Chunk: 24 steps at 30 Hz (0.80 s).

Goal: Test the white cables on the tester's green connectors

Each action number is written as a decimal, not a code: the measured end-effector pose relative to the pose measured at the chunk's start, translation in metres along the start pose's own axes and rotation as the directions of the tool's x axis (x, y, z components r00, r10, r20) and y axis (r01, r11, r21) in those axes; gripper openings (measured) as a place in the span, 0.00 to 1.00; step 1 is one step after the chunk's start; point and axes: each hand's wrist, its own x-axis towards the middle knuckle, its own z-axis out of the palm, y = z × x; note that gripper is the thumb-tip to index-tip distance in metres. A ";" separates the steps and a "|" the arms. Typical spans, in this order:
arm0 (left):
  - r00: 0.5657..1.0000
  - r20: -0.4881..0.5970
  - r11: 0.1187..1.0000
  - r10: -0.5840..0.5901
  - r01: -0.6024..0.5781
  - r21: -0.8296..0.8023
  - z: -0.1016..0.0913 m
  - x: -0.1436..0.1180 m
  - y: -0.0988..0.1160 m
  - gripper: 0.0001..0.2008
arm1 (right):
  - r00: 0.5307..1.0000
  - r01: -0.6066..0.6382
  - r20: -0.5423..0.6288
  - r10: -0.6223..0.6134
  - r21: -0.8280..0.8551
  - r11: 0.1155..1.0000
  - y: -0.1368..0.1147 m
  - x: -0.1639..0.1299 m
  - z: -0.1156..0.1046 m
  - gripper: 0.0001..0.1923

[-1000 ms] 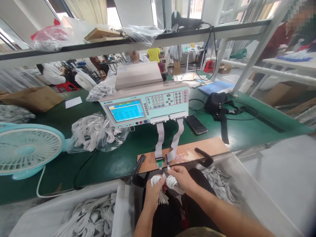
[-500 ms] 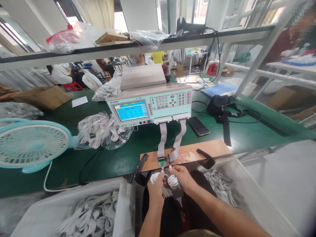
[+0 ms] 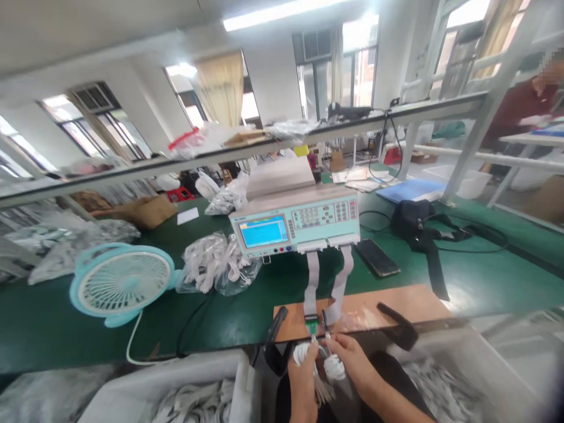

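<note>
My left hand (image 3: 303, 376) is closed round a coiled white cable (image 3: 301, 352), its plug end held up against a small green circuit board (image 3: 312, 326) on a grey ribbon cable (image 3: 312, 288). Fingers and thumb of my right hand (image 3: 353, 359) pinch the other plug end, at the black connector of a second ribbon cable (image 3: 342, 288). Below them hangs a white cable coil (image 3: 335, 368). Whether the plugs are fully seated, I cannot tell. Both ribbons run up to a tester (image 3: 304, 220) with a lit blue screen.
A wooden board (image 3: 365, 308) lies along the green table's (image 3: 238, 320) front edge. Plastic bins of cables stand left (image 3: 211, 365) and right (image 3: 480, 346). Around the tester are a fan (image 3: 126, 282), bagged cables (image 3: 205, 261), a phone (image 3: 377, 257) and a black bag (image 3: 412, 217).
The camera has tilted up and turned left, so the scene sits lower and further right. Both hands keep their hold at the connectors. The tester's screen shows less text.
</note>
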 end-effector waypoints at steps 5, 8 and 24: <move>0.999 0.033 1.000 0.006 -0.005 -0.008 -0.004 0.019 -0.010 0.22 | 0.997 0.052 -0.059 -0.053 -0.020 0.998 0.012 0.012 -0.008 0.23; 0.999 -0.011 0.999 0.044 -0.044 -0.004 -0.003 0.023 -0.013 0.23 | 0.996 0.067 -0.055 -0.068 -0.024 0.997 0.012 0.013 -0.008 0.24; 0.984 -0.164 0.997 0.076 -0.071 0.033 0.000 0.030 -0.025 0.17 | 0.986 0.156 -0.049 -0.161 -0.084 0.984 0.020 0.020 -0.012 0.25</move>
